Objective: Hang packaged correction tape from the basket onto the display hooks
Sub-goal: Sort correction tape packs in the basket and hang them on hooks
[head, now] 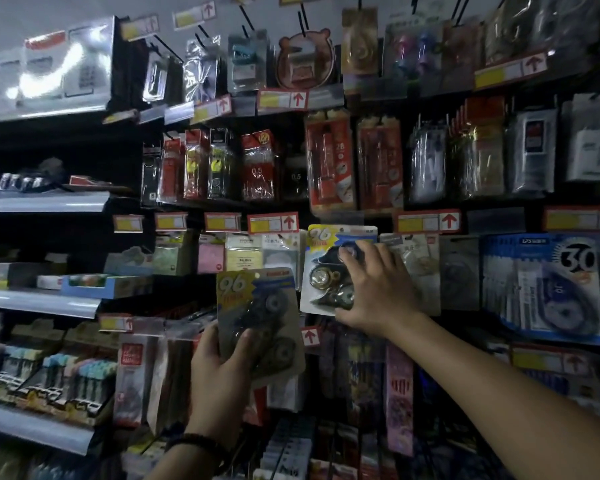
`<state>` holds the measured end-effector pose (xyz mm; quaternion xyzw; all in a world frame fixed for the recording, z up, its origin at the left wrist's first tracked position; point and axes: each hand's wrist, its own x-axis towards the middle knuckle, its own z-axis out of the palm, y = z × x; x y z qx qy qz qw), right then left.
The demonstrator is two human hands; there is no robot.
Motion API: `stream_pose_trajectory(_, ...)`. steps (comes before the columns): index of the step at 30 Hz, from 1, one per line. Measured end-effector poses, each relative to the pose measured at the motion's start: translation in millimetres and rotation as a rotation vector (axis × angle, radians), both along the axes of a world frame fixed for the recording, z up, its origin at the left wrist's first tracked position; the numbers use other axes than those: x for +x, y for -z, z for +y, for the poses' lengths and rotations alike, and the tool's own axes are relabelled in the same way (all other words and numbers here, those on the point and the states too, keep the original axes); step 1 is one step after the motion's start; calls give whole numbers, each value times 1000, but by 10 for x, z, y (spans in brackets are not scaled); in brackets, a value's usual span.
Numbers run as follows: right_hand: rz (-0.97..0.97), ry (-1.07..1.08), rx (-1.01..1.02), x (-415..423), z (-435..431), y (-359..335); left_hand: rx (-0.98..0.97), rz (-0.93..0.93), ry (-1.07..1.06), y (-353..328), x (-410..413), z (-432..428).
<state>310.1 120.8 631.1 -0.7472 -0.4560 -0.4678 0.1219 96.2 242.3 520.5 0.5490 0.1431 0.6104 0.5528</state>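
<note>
Correction tape pack marked 96, with a yellow burst in its top corner and dark dispensers under clear plastic, sits upright against the display just below and to the right of the red-arrow price label. Its top edge is blurred, so whether it hangs on a hook cannot be told. The right hand reaches in from the lower right on an outstretched bare forearm, palm toward the shelving. Its fingers are spread and bent over the right half of the blister. The thumb lies under the card's lower edge, so the hand grips this pack from its right side

A second correction tape pack of the same 96 design is held in the air below the price label, nearer the camera and slightly tilted. The left hand rises from the bottom of the view and grasps it by the lower left corner. The thumb is pressed across the front of the blister and the other fingers are hidden behind the card. A dark beaded bracelet circles that wrist

Directly under the price label hang pale sticky-note packs. Far to the label's right hangs a blue pack marked 30
</note>
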Motion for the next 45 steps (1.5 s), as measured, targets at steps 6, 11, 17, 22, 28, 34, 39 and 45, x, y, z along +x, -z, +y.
stream_pose_trajectory(6, -3, 63, -115, 69, 33, -60, -20, -7, 61, -24, 72, -43)
stream_pose_trajectory(11, -126, 201, -184, 153, 258, -108, -3, 12, 71, -41, 151, -48)
stream_pose_trajectory(17, -173, 297, -256, 196, 425, -47, 7, 18, 98, -31, 206, -41)
stream_pose_trajectory(22, -124, 174, -192, 151, 343, 46, -25, 44, 113, -16, 206, -33)
stream_pose_trajectory(28, -85, -484, -33, -39, -18, 279, -50, 65, 120, -40, 281, -120)
stream_pose_trajectory(34, -45, -478, -276, -139, -179, 358, -35, 79, 152, -145, 372, -264)
stream_pose_trajectory(39, -72, -457, -299, -75, -258, 341, -61, 70, 199, -259, 425, -403)
stream_pose_trajectory(45, -97, -329, -260, 22, -308, 300, 95, 214, 58, -304, 494, -359)
